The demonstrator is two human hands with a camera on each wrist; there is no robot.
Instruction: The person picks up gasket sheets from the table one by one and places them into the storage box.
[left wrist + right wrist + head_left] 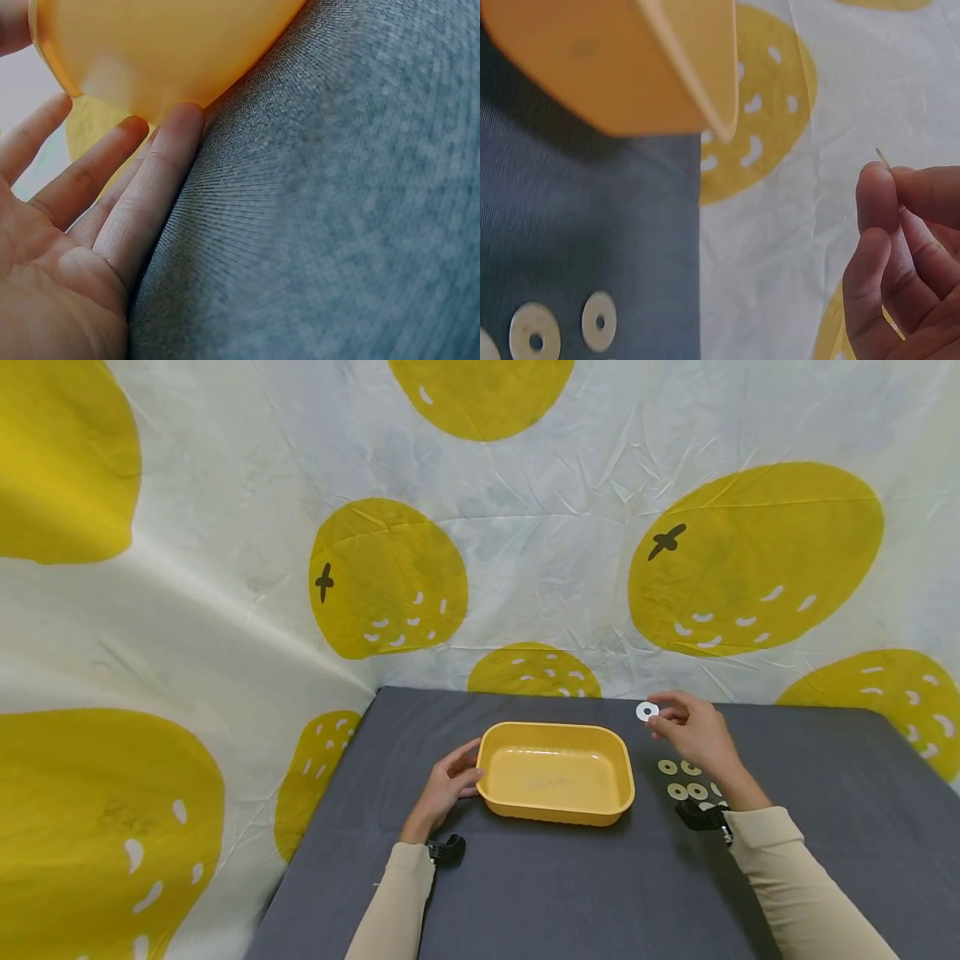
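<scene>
A deep yellow rectangular tray (555, 817) stands on the grey cloth. At its left end my left hand (447, 787) holds the rim, the thumb at the lip. Fairly straight fingers (139, 202) touch the outer wall in the left wrist view. Beyond the tray's right end, my right hand (693, 731) is raised and pinches a flat white ring with a centre hole, like a washer (642, 708), between thumb and fingertips. Edge-on, that washer (883, 157) looks very thin in the right wrist view.
Several pale flat washers (677, 792) lie on the cloth below my right hand, some hidden by the wrist. The dark grey cloth (540, 893) covers the table. Behind and to the left hangs a white curtain (540, 568) with large yellow fruit prints.
</scene>
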